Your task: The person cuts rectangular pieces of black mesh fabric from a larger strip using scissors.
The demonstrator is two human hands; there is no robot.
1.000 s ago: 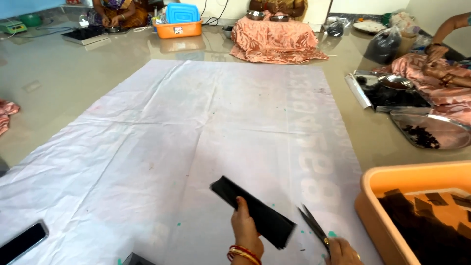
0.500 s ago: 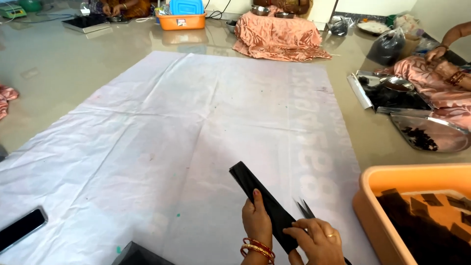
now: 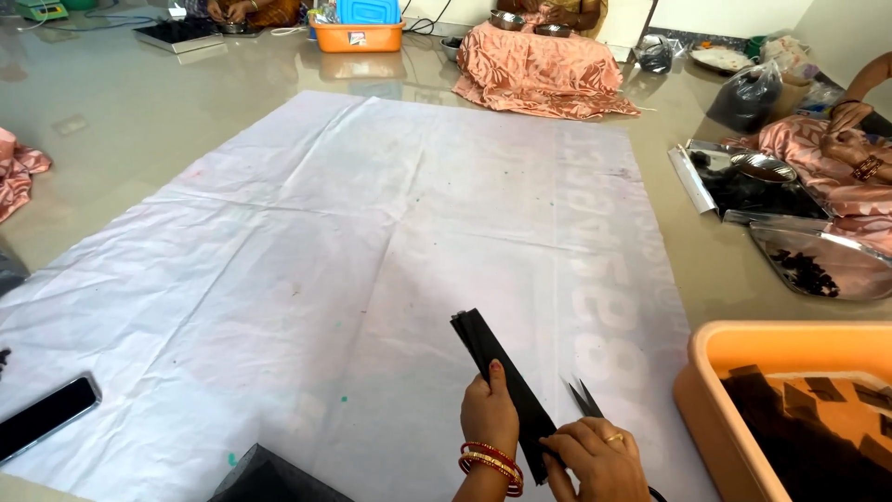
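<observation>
Head view: our left hand (image 3: 490, 409) pinches the long black strip (image 3: 492, 363), thumb on top, fingers wrapped under. The strip runs from 6 o'clock up toward 11 o'clock over the white sheet (image 3: 372, 232). Our right hand (image 3: 595, 460) is closed around the scissors (image 3: 583, 400), blades parted and pointing to 12, just right of the strip. An orange tub (image 3: 706, 372) of dark cut pieces sits at 3 o'clock, and a phone (image 3: 46, 416) lies at 8 o'clock. Risk as we judge it: the blade tips sit near our left fingers and a slip could nick them; the floppy strip could twist and give a crooked cut.
</observation>
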